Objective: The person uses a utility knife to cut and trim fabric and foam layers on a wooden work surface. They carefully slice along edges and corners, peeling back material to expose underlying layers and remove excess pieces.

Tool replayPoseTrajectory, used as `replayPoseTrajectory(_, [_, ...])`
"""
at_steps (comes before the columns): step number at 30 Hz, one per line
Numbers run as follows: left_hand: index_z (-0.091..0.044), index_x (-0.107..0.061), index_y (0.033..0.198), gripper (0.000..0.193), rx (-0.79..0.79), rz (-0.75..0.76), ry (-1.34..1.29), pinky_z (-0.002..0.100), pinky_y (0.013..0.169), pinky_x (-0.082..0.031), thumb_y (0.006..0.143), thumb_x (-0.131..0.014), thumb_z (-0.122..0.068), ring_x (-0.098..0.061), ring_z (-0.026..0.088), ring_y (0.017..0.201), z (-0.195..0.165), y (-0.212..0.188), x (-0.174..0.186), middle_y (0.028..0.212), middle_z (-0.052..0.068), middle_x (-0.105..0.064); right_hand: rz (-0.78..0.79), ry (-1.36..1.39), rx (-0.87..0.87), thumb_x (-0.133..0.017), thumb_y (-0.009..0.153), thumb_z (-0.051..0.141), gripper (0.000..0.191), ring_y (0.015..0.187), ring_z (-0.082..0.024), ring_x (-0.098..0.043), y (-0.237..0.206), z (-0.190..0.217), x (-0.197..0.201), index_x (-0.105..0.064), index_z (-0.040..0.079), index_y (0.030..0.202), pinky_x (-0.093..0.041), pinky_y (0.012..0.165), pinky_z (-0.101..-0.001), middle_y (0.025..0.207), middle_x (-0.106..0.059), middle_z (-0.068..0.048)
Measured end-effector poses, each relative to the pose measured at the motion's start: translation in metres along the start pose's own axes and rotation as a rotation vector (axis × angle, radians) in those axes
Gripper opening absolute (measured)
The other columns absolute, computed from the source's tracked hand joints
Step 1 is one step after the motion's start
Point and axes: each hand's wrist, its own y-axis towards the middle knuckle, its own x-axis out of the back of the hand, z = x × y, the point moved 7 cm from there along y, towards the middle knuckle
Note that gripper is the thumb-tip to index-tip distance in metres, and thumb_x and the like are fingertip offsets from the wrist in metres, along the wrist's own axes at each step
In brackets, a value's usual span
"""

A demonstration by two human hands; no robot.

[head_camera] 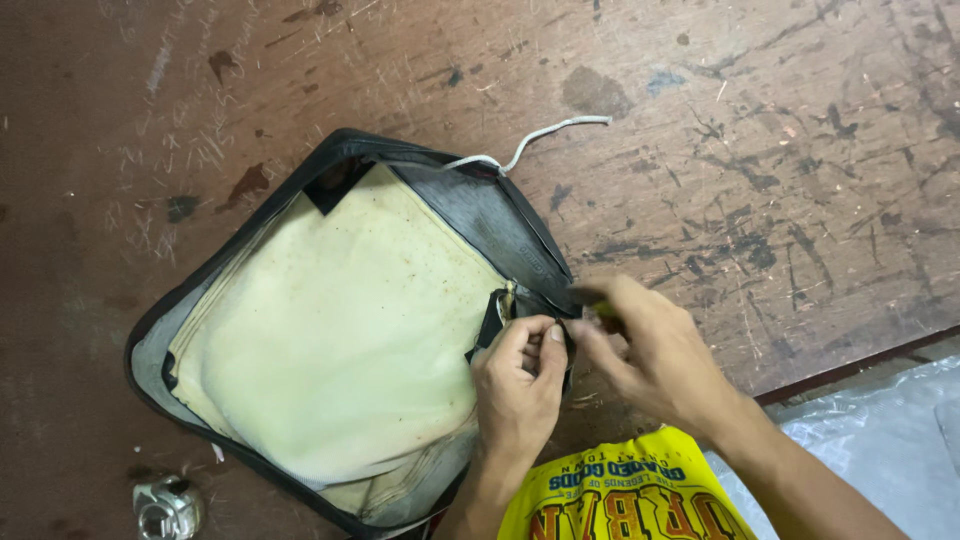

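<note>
Hands meet at the near right corner of the black case (330,330), which lies flat and opened on the scratched brown counter (780,180), its cream lining facing up at me. My left hand (518,385) is pinched shut on the black edge of the case beside the zipper, I judge to keep the fabric taut and still. My right hand (650,355) is closed on the same corner from the other side, fingertips touching the left ones, gripping something small that I cannot make out. A white cord (530,140) trails from the far corner; a small metal piece (165,508) sits well apart.
</note>
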Motion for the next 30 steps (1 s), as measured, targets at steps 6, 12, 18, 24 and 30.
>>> replayPoseTrajectory(6, [0.001,-0.071,0.096,0.012,0.040,0.032,0.000,0.026,0.052,-0.051,0.095,-0.069,-0.010,-0.062,0.007,0.057,0.002,0.000,-0.001,0.072,0.005,-0.071,-0.001,-0.194,0.251,-0.069,0.088,0.011,0.016,0.076,-0.033,-0.065,0.010,-0.004,-0.012,-0.064,0.003,0.101,-0.051,0.064,-0.0433,0.086,-0.065,-0.015])
replayPoseTrajectory(12, [0.001,-0.067,0.096,0.013,-0.045,0.070,0.029,0.029,0.055,-0.051,0.096,-0.067,-0.012,-0.060,0.009,0.060,-0.007,-0.002,-0.001,0.073,0.004,-0.066,0.048,0.180,-0.335,-0.068,0.094,0.015,0.014,0.057,-0.015,-0.062,0.010,-0.056,-0.029,-0.063,0.002,0.092,-0.049,0.051,-0.0342,0.067,-0.065,-0.006])
replayPoseTrajectory(18, [0.000,-0.068,0.084,0.031,0.183,0.178,0.024,0.028,0.052,-0.046,0.097,-0.073,-0.027,-0.056,0.008,0.058,0.022,0.003,-0.010,0.064,0.003,-0.063,0.053,0.280,-0.243,-0.069,0.091,0.009,0.014,0.065,-0.006,-0.052,-0.001,-0.051,-0.027,-0.068,0.002,0.104,-0.046,0.054,-0.0257,0.072,-0.063,0.000])
replayPoseTrajectory(24, [-0.006,-0.065,0.084,0.026,0.393,0.365,-0.377,0.021,0.053,-0.045,0.095,-0.072,-0.029,-0.057,0.004,0.059,0.048,0.010,-0.024,0.069,-0.003,-0.063,0.122,0.475,-0.338,-0.067,0.094,0.010,0.013,0.066,-0.004,-0.051,-0.006,-0.062,-0.033,-0.070,0.004,0.105,-0.043,0.056,-0.0233,0.074,-0.062,0.003])
replayPoseTrajectory(30, [-0.007,-0.062,0.080,0.023,0.367,0.398,-0.354,0.020,0.053,-0.041,0.099,-0.067,-0.019,-0.053,0.002,0.059,0.047,0.004,-0.016,0.067,-0.004,-0.059,-0.001,0.436,-0.401,-0.067,0.096,0.015,0.011,0.063,-0.006,-0.047,0.004,-0.082,-0.035,-0.068,0.004,0.097,-0.039,0.054,-0.0254,0.070,-0.057,0.004])
